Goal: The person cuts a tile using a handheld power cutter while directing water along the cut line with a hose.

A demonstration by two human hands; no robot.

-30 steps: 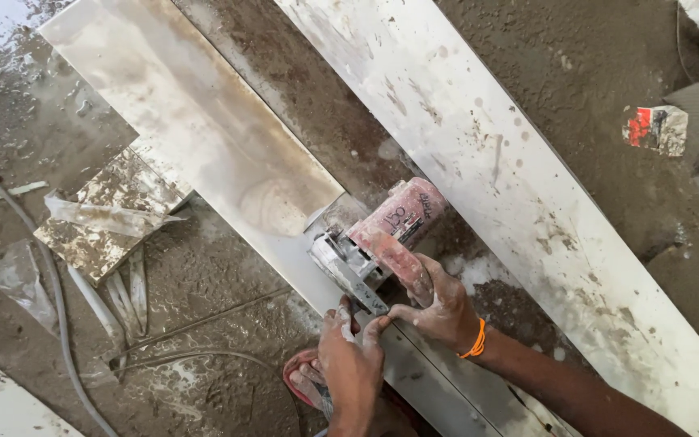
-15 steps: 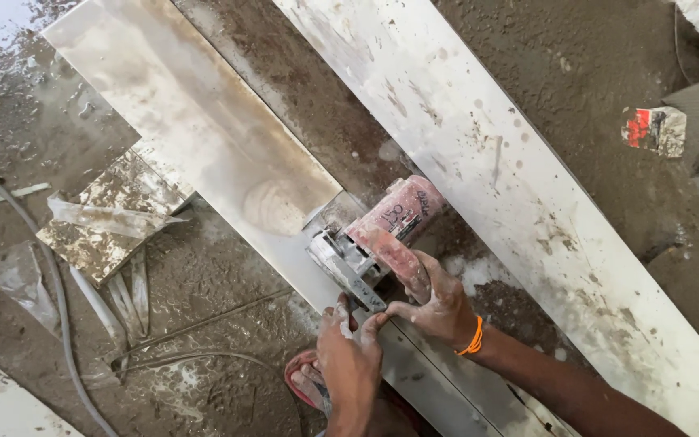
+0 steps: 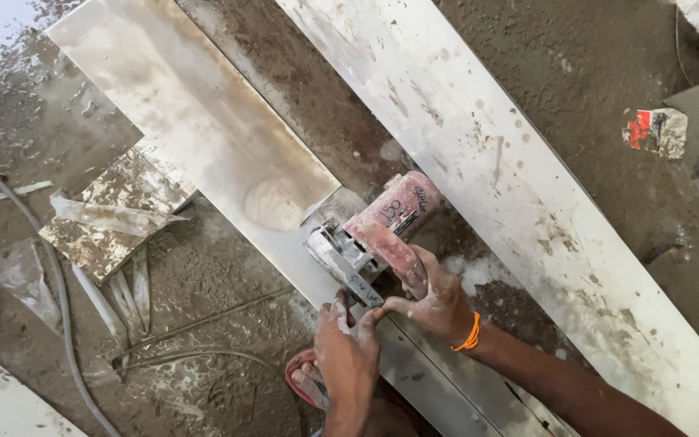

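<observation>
My right grip [image 3: 438, 299] sits on the saw [image 3: 374, 231], which rests on the narrow slab [image 3: 196, 137] running up and away to the left of it. My left grip [image 3: 348, 348] is just below the saw, touching its base (a sandal [image 3: 305, 380] lies left of that hand). The wide slab [image 3: 487, 154] lies right of both grips. Broken pieces [image 3: 111, 214] lie on the floor [image 3: 212, 324] well left.

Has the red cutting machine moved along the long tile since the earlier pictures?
Yes, slightly. The red cutting machine has advanced up the long tile, toward its far end, judged against the broken tile piece beside it.
</observation>
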